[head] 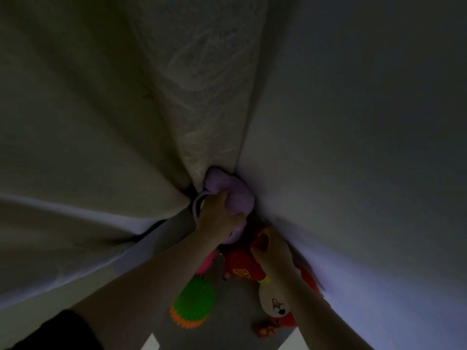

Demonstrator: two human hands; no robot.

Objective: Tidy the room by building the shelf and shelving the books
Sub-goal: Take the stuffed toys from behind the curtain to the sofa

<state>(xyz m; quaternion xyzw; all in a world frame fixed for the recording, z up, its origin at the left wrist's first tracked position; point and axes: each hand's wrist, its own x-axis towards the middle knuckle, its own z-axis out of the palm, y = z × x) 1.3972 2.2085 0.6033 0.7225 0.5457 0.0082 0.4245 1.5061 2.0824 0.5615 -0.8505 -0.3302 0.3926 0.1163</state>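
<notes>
**A:** Shelf and books, the actual point of the job, aren't anywhere in view. Only toys, jammed into a dim corner where a pale curtain (96, 137) meets the wall (353, 137).

**B:** So what are the hands doing?

**A:** The left hand (219, 215) is clamped on a purple plush toy (233, 190) pushed right into the corner. The right hand (274, 247) pinches the red plush doll (249, 263) lying along the wall, its pale face (274, 303) pointing down-frame. A green spiky ball (194, 298) sits just beside it on the grey floor (235, 322).

**B:** Risks?

**A:** Probably the curtain. If the person yanks the purple one out, its loop could snag the fabric. It's dark too, so stepping on that ball seems likely.

**B:** Any writing?

**A:** There's a gold emblem (241, 272) on the red doll's front, too blurry to read.
</notes>
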